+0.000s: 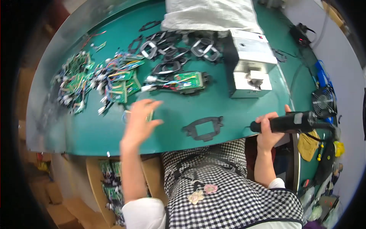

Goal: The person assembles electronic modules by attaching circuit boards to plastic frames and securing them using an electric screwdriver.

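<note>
Right fingers wrap a black electric screwdriver at frame right — left fingers, parted and blurred, grip unclear, meet a green circuit board left of centre on the desk.

Right hand's grip is wrapped round a black power screwdriver, thin tip aimed left, above the near edge of the green tabletop. Left hand's grip is motion-blurred, fingers spread, over a small green board; can't tell if it's holding it. Black frame lies flat between the two. Farther back: a wired circuit board on a black part, heaps of wired boards to the left, loose black-and-grey frames behind, silver metal box to the right, white cloth at the back.
</note>
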`<state>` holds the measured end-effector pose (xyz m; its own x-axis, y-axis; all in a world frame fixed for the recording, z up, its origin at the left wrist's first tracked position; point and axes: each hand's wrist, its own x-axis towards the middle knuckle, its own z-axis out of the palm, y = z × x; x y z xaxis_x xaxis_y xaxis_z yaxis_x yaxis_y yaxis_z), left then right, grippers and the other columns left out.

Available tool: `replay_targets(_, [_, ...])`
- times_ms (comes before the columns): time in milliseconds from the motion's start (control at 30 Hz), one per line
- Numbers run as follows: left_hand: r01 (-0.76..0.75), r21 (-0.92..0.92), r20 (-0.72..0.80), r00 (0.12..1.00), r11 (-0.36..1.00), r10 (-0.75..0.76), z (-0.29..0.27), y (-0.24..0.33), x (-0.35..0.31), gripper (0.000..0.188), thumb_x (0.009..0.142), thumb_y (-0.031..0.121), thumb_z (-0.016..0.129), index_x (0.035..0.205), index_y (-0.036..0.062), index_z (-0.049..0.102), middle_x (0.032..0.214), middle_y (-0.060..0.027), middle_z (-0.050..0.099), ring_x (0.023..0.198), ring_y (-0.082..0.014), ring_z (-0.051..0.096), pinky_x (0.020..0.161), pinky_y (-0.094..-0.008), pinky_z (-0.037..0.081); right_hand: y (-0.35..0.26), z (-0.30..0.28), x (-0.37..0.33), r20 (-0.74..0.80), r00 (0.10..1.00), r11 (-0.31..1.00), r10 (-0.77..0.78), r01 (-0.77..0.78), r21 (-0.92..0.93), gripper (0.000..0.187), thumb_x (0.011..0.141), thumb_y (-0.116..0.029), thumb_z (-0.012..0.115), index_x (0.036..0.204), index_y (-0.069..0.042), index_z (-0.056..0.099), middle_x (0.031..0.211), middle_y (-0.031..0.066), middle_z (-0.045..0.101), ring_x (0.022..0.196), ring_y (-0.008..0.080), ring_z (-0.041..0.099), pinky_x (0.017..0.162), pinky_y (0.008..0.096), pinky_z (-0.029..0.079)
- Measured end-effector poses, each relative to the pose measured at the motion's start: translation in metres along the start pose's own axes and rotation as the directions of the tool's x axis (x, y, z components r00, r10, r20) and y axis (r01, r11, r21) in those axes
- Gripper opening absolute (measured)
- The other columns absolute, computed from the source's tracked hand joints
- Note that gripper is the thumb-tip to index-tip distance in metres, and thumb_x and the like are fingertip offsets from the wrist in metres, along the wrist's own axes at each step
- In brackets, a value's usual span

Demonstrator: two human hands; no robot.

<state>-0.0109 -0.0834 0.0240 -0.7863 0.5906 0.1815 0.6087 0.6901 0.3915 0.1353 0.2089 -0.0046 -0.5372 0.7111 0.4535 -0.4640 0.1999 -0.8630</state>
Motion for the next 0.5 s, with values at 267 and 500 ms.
replay_targets(267, [0.183,0.113,0.121,0.973,0.977,-0.197,-0.006,-0.046,-0.035,0.057,0.062,0.004,0.068,0.115,0.0061,0.048,0.114,-0.0118,0.047,0.108,-0.0308,0.043,0.094,-0.0396,0.032,-0.028,0.028,0.087,-0.064,0.952,0.895,-0.299,0.303,0.327,0.067,0.075,0.000,0.055,0.129,0.001,0.014,0.066,0.0082,0.053,0.054,0.0156,0.053,0.057,0.0282,0.047])
replay_targets(500, [0.084,-0.500,-0.262,0.934,0.862,-0.243,0.019,-0.015,-0.029,0.052,0.074,0.016,0.062,0.119,-0.0006,0.043,0.112,-0.0108,0.043,0.105,-0.0214,0.044,0.086,-0.0298,0.037,0.002,0.039,0.108,0.144,0.925,0.920,-0.352,0.313,0.238,0.065,0.071,0.007,0.055,0.125,0.005,0.018,0.064,0.0075,0.053,0.054,0.0137,0.052,0.054,0.0238,0.046])
